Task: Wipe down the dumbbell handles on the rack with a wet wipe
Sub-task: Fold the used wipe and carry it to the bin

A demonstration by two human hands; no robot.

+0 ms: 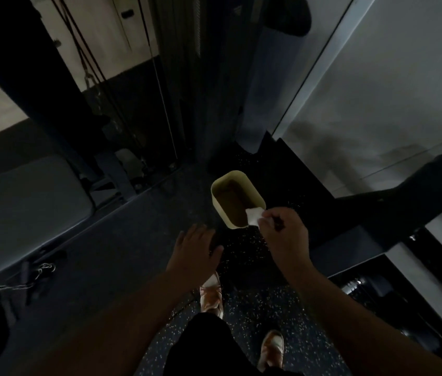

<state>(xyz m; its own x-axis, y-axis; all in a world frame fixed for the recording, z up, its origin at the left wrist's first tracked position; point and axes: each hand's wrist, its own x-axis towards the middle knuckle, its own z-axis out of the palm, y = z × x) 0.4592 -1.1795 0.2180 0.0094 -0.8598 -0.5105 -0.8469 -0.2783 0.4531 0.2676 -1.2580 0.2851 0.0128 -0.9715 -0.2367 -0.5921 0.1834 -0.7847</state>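
Note:
My right hand [282, 237] pinches a small white wet wipe [253, 215] right above the near rim of a cream-coloured bin [215, 189] that stands on the dark speckled floor. The bin's inside looks brown, and I see nothing lying in it. To the left of the bin hovers my left hand [194, 246], fingers spread and relaxed, holding nothing. A dark rack frame [393, 210] runs along the right, with what looks like a dumbbell end [361, 287] low on it. No dumbbell handles are plainly visible in this dim view.
A cable machine [160, 99] with hanging cables rises at the back, and a grey padded bench [24, 207] lies to the left. A loose cable handle [35, 275] sits on the floor beside it. My shoes [211, 294] stand on the speckled floor below the hands.

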